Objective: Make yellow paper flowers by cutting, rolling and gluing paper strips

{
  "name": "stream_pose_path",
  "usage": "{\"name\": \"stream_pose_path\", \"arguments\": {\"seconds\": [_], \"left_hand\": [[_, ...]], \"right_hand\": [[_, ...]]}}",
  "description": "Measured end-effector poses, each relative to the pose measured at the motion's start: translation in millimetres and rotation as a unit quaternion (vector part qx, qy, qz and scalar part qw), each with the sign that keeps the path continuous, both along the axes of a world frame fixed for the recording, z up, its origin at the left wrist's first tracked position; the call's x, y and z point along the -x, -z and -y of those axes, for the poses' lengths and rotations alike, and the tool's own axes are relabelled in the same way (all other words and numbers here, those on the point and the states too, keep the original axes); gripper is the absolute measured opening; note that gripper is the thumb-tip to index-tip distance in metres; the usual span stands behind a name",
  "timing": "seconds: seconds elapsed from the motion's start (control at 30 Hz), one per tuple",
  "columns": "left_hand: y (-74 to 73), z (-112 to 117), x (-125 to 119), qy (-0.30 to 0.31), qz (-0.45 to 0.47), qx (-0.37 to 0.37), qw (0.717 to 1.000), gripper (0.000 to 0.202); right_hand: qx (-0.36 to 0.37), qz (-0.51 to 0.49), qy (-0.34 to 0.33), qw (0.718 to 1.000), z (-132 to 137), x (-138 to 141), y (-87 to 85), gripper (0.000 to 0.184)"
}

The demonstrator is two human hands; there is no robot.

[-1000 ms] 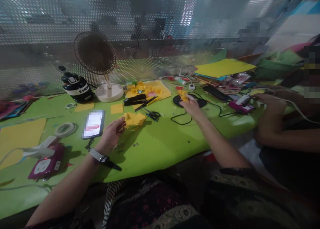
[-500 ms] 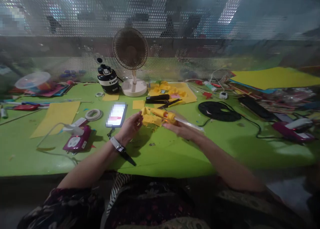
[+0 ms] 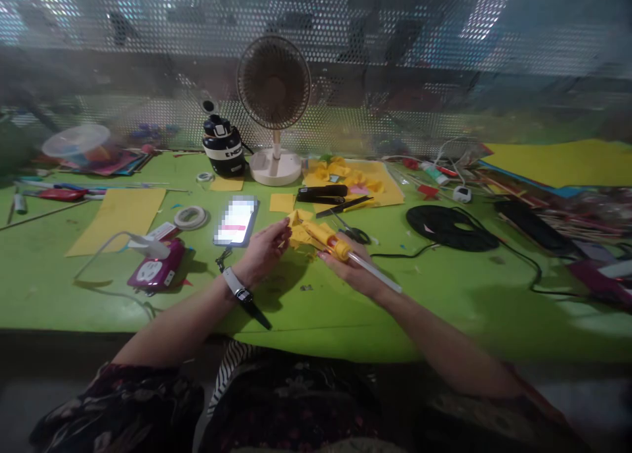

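Right hand (image 3: 358, 268) has come in from beside the black disc (image 3: 451, 228), wrapped around a yellow hot-glue gun (image 3: 332, 238), clear glue stick (image 3: 375, 272) jutting out the back. Nozzle now at the folded yellow paper (image 3: 300, 234), contact unclear; paper on or just above green counter (image 3: 316, 321). Left hand (image 3: 264, 249) pinches paper's left edge. Judged: gun and paper now positioned to work together.
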State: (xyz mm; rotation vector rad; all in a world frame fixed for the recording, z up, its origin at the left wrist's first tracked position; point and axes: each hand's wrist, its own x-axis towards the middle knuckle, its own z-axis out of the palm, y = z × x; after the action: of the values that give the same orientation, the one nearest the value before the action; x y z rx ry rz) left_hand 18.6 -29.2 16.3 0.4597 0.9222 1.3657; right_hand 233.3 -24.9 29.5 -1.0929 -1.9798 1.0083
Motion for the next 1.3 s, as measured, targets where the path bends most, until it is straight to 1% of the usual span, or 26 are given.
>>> {"name": "stream_pose_path", "arguments": {"seconds": [0.17,0.33,0.5,0.63,0.77,1.0,1.3], "left_hand": [[2.0,0.1,0.3,0.001,0.004,-0.006,1.000,0.023],[5.5,-1.2,2.3,0.018,-0.003,-0.015,1.000,0.025],[6.9,-0.8,3.3,0.013,-0.003,-0.022,1.000,0.027],[7.2,-0.7,3.0,0.018,0.009,-0.034,0.999,0.025],[7.0,-0.6,1.4,0.017,0.013,-0.025,0.999,0.024],[8.5,-0.9,1.2,0.022,0.007,-0.021,1.000,0.027],[15.2,-3.4,5.1,0.038,0.016,-0.039,0.998,0.024]], "right_hand": [[0.005,0.001,0.009,1.000,0.9,2.7,2.5,0.016],[0.014,-0.027,0.009,0.999,0.3,3.9,6.8,0.017],[-0.009,0.016,0.020,1.000,5.4,4.9,-1.7,0.019],[-0.015,0.034,0.022,0.999,8.8,6.3,-7.0,0.019],[-0.029,0.044,0.029,0.998,9.2,7.1,-5.8,0.020],[-0.019,0.044,0.032,0.998,10.1,7.0,-5.1,0.025],[-0.035,0.034,0.035,0.998,11.1,6.7,-6.1,0.020]]}}
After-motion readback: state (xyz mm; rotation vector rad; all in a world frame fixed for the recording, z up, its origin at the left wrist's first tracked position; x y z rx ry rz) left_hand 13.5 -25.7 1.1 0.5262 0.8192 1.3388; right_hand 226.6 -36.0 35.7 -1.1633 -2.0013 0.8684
